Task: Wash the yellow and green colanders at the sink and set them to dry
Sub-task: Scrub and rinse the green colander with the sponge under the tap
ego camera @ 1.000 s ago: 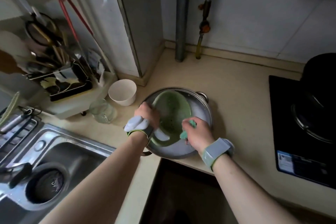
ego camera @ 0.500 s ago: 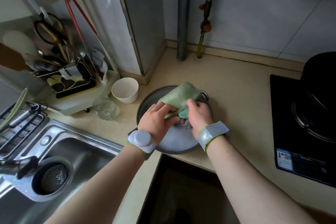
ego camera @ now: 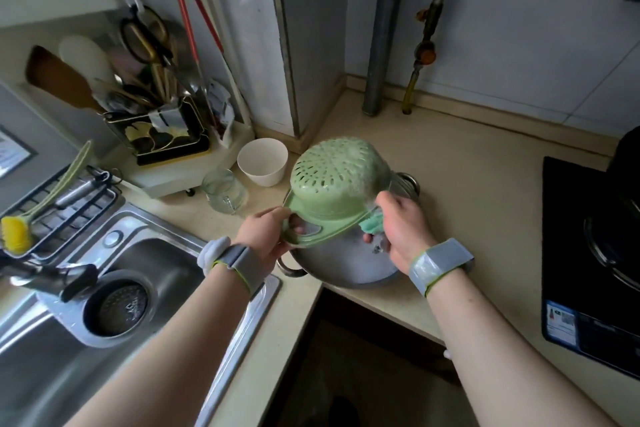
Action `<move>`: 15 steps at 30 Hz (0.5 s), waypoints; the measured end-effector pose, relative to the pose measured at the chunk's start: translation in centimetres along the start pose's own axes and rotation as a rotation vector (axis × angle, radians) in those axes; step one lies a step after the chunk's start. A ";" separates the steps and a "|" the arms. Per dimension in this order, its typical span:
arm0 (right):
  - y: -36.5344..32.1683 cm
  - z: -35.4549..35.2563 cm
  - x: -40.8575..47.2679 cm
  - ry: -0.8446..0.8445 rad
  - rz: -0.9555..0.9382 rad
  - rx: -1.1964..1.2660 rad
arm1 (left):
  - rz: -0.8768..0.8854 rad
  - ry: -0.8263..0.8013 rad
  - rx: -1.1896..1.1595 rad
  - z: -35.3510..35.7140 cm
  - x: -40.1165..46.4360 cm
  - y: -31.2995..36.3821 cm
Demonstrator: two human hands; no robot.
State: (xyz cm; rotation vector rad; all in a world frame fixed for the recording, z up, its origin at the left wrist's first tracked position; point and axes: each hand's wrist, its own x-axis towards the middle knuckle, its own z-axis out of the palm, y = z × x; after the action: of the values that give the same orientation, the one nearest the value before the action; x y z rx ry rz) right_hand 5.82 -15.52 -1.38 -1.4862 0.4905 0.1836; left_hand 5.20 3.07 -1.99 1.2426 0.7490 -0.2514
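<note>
The green colander (ego camera: 332, 184) is turned bottom-up and tilted over a steel pot (ego camera: 343, 263) on the counter. My left hand (ego camera: 266, 236) grips the colander's handle at its near left rim. My right hand (ego camera: 401, 225) holds a teal sponge (ego camera: 370, 224) against the colander's right rim. Soapy film shows on the colander's right side. The yellow colander is not in view.
The steel sink (ego camera: 114, 305) with its drain strainer lies at the left, the faucet head (ego camera: 52, 277) over it. A white cup (ego camera: 262, 161) and a glass mug (ego camera: 225, 191) stand behind the pot. A utensil rack (ego camera: 156, 121) sits far left, a black cooktop (ego camera: 592, 253) at the right.
The colander has been flipped from bowl-up in the pot to bottom-up and lifted. My left hand shifted to its handle; my right hand with the sponge moved to the right rim.
</note>
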 end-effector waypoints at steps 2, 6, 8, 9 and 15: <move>0.3 5.8 -2.5 -0.180 0.024 -0.070 | -0.003 0.019 -0.142 -7.3 -1.4 0.6; 0.3 8.2 -4.1 -0.301 0.032 -0.059 | -0.071 -0.036 -0.320 -11.6 -2.7 0.4; 1.4 9.9 -5.1 -0.353 0.058 -0.055 | -0.080 -0.033 -0.415 -14.3 -3.6 -0.3; 2.3 11.8 -6.3 -0.397 0.082 -0.102 | -0.067 -0.024 -0.450 -16.8 -4.5 -0.8; 9.1 21.0 -12.5 -0.564 0.153 -0.374 | -0.102 0.130 -0.624 -29.3 -9.5 -5.6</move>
State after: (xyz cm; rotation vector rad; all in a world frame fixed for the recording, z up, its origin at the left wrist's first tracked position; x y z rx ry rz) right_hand -4.77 8.10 -4.18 -1.6688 0.1108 0.8259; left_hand -15.99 26.10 -3.82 0.6328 0.9160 -0.0101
